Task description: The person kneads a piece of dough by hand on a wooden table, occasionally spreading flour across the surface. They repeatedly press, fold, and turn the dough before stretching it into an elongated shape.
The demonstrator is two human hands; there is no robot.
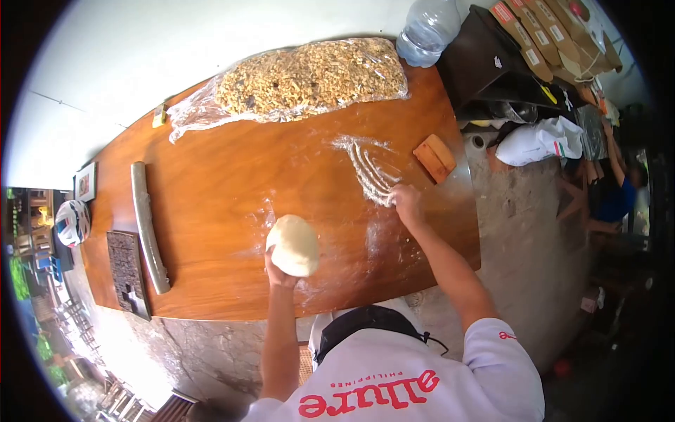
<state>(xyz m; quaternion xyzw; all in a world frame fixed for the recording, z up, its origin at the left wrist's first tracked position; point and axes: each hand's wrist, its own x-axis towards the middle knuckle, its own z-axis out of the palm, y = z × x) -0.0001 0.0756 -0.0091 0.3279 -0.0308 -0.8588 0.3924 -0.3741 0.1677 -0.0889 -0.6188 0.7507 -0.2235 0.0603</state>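
Dough (296, 246) is sitting in the left hand (278, 269), fingers wrapped round its left, near side, over the table's (211, 183) near half; can't tell if it touches the wood. Right hand (407, 202) is down at the near end of the streaky flour (368, 172), fingers bent, but I can't tell if they're pinching any. Plenty of bare wood left of the dough, all the way to the tube (146, 225) and board (125, 267) by the left edge. Right side's tighter: block (434, 159) near that edge, just beyond the flour. Big clear bag (316, 79) hogs the far edge, jug (427, 35) at the far right corner.
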